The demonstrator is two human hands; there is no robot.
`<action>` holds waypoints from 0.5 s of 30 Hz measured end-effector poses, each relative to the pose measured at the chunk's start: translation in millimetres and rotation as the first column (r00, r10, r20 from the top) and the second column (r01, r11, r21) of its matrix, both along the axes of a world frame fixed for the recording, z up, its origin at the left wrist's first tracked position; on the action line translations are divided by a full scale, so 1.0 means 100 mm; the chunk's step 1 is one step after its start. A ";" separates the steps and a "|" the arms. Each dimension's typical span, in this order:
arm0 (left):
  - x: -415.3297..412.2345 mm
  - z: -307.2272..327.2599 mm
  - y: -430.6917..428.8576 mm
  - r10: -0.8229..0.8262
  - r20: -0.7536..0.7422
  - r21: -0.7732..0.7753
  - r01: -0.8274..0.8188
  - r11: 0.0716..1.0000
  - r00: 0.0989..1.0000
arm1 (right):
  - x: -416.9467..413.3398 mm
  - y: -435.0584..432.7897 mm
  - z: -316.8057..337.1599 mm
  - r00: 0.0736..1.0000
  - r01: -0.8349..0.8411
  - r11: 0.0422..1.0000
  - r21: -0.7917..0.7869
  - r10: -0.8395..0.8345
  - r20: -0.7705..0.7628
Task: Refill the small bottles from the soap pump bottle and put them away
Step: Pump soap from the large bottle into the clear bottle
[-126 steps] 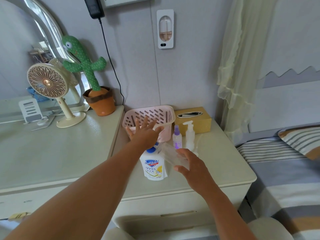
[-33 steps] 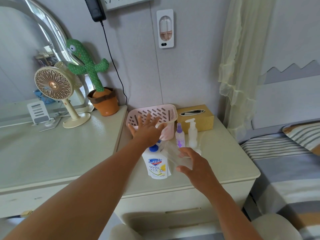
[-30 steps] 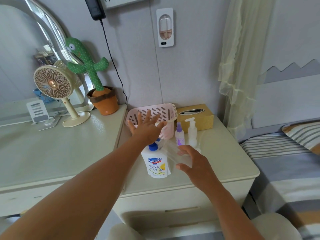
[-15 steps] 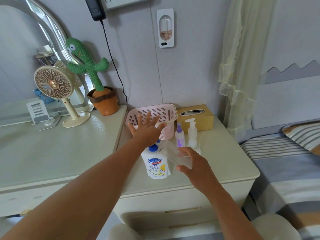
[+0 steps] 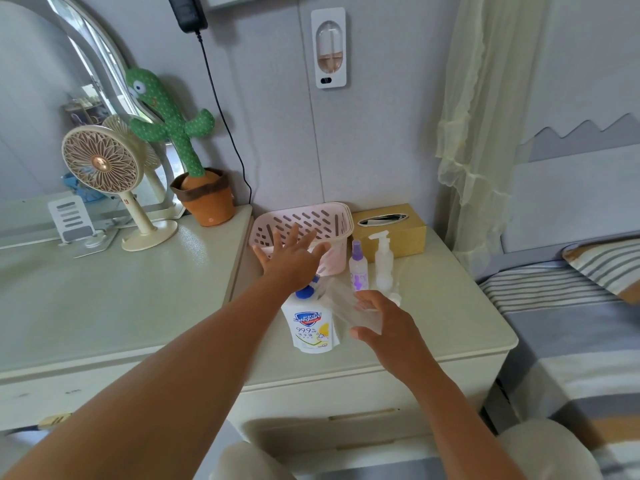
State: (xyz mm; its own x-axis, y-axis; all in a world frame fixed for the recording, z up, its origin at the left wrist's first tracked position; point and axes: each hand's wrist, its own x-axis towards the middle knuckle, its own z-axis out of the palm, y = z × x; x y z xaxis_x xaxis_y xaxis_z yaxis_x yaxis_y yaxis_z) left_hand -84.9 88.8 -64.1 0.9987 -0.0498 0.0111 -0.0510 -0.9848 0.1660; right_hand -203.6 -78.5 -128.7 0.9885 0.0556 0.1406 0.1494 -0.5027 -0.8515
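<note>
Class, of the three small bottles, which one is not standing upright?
The clear bottle, which the right hand holds tilted toward the soap pump bottle; the purple spray bottle and the small white pump bottle stand upright.

Clear plastic small bottle [image 5: 349, 308], glossy white soap pump bottle [image 5: 313, 329] (printed label), slotted pink plastic basket [image 5: 311, 220]

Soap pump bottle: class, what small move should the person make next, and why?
Probably push the left hand down: its flat palm lies on top of the soap pump bottle, and the right hand holds the clear small bottle tilted toward its pump.
</note>
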 end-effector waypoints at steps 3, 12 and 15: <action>0.00 0.04 -0.02 -0.014 0.019 0.015 0.013 1.000 1.000 | -0.01 -0.02 0.02 1.000 0.002 1.000 -0.007 -0.002 0.016; -0.01 -0.01 -0.02 -0.009 -0.003 -0.008 0.009 1.000 1.000 | -0.01 0.01 -0.01 1.000 0.017 1.000 -0.009 -0.017 0.005; -0.02 -0.04 -0.02 -0.002 -0.015 -0.005 0.002 1.000 1.000 | -0.02 0.01 -0.02 1.000 0.014 1.000 -0.011 -0.014 -0.002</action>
